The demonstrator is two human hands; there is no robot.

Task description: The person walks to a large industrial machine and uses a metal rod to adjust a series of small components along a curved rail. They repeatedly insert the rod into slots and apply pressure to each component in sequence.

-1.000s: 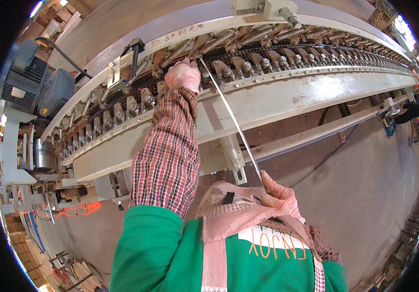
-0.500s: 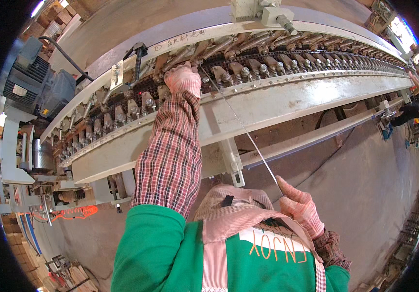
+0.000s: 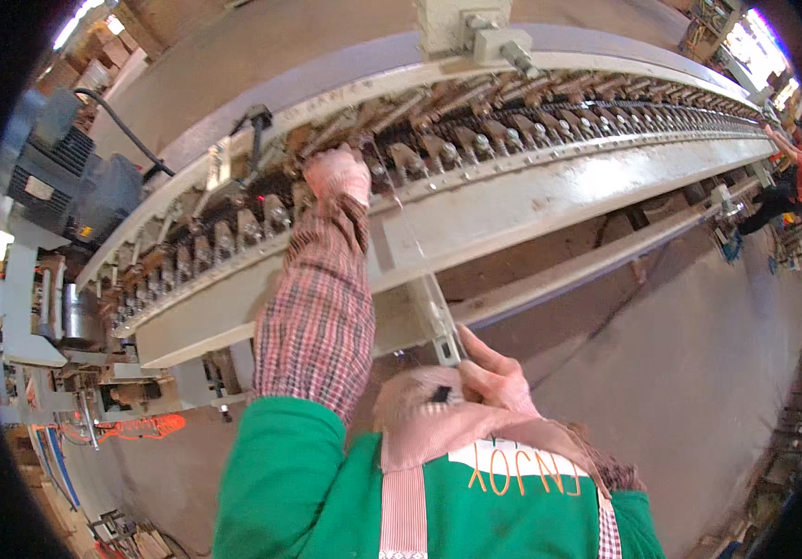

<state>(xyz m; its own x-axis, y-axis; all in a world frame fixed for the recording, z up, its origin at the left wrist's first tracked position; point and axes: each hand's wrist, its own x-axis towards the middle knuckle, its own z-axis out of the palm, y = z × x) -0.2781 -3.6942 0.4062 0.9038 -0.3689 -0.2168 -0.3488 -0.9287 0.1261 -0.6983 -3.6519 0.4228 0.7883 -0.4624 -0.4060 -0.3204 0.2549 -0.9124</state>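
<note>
My left hand (image 3: pixel 339 174), gloved, reaches into the long conveyor machine (image 3: pixel 503 219) with its fingers curled among the chain parts. What they grip there is hidden. A thin pale rod (image 3: pixel 409 230), smeared by motion, runs from beside that hand down across the machine's grey side beam. At its lower end my right hand (image 3: pixel 499 380), also gloved, is closed on it, thumb and fingers pinched together close to my chest. Rows of metal clamps with springs (image 3: pixel 440 149) line the chain on both sides of my left hand.
A grey motor (image 3: pixel 52 177) sits at the machine's left end. An upright bracket (image 3: pixel 434 321) stands below the beam, beside my right hand. Another person (image 3: pixel 797 172) in an orange-red top stands at the far right end. An orange coiled hose (image 3: pixel 145 427) hangs at lower left.
My right hand has moved left and slightly up, bringing the rod's lower end beside the bracket, so the rod stands steeper. My left hand stays at the chain; the view has shifted a little.
</note>
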